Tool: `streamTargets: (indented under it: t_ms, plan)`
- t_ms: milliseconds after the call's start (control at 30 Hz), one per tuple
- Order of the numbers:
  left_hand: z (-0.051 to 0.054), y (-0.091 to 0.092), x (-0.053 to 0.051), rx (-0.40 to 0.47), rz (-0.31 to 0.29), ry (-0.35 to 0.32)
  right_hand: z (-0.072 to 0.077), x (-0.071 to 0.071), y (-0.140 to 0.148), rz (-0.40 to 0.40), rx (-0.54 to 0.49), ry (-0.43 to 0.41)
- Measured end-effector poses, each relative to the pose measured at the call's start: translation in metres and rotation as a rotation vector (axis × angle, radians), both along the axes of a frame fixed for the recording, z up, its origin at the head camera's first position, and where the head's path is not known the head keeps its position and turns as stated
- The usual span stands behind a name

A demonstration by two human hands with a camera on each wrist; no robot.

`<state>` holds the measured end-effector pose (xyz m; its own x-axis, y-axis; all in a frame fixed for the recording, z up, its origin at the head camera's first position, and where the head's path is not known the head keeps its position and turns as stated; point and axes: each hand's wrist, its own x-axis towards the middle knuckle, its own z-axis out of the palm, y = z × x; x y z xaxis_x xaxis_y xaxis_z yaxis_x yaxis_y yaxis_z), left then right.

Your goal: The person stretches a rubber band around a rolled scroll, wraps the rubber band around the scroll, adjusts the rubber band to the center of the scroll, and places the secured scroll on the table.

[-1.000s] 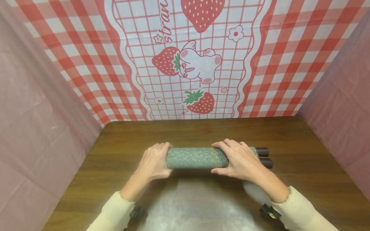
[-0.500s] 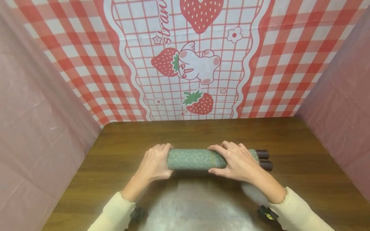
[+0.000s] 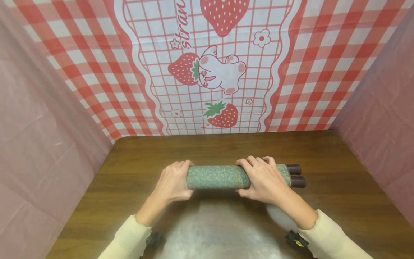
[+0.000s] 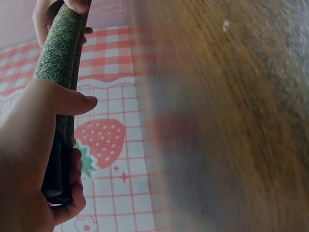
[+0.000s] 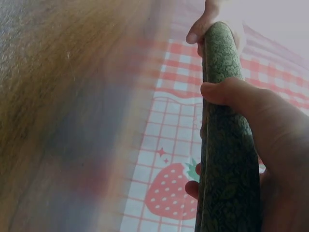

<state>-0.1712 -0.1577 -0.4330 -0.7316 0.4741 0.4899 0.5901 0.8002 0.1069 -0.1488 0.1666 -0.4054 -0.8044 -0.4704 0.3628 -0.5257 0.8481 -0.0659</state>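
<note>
A rolled scroll (image 3: 211, 177) in green leaf-patterned cloth is held level above the table by both hands. Two dark brown roller ends (image 3: 297, 181) stick out at its right side, one behind the other. My left hand (image 3: 173, 181) grips the left end, covering it in the head view; the left wrist view shows a dark roller end (image 4: 60, 179) inside the curled fingers. Nearer the right end, my right hand (image 3: 263, 180) holds the scroll with thumb in front and fingers over the back. A thin yellowish band (image 3: 238, 177) crosses the cloth beside the right fingers.
The brown wooden table (image 3: 113, 201) reflects a bright patch of light in front. Behind it hangs a red-and-white checked cloth (image 3: 323, 72) with strawberries. Pink sheets (image 3: 38, 144) close off both sides. Small dark devices (image 3: 297, 239) are strapped at the wrists.
The scroll dips slightly, then rises again, staying in both hands. My right hand has shifted a little on it, so more green cloth shows to its right. The left grip looks unchanged.
</note>
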Motion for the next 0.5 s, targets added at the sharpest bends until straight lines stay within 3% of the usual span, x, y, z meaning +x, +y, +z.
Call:
streamTargets:
  t_ms: [267, 500]
  plan:
    - [-0.0005, 0.0011, -0.0006, -0.003, -0.002, -0.005, -0.0014, -0.0010, -0.0036, -0.023, 0.021, 0.011]
    - [0.0010, -0.0011, 0.0027, -0.012, 0.013, -0.012, 0.0059, -0.0026, 0.0029, 0.037, -0.039, -0.133]
